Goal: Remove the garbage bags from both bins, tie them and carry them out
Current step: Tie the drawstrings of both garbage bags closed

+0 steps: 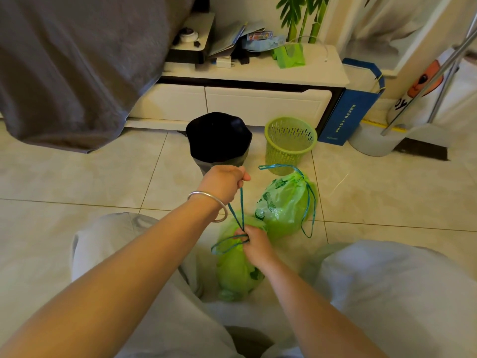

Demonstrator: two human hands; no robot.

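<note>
Grey-trousered knees (387, 293) frame the near translucent green drawstring garbage bag (236, 275) on the tiled floor. Left hand (223, 183) grips the blue drawstring (238, 210), pulling it up taut; right hand (255, 245) pinches the cord at the bag's gathered neck. Risk: too hard a pull may snap the thin cord or tear the neck. Beyond, a second green bag (285, 205) sits cinched, near the green lattice bin (289, 144) and a black-lined bin (218, 138).
</note>
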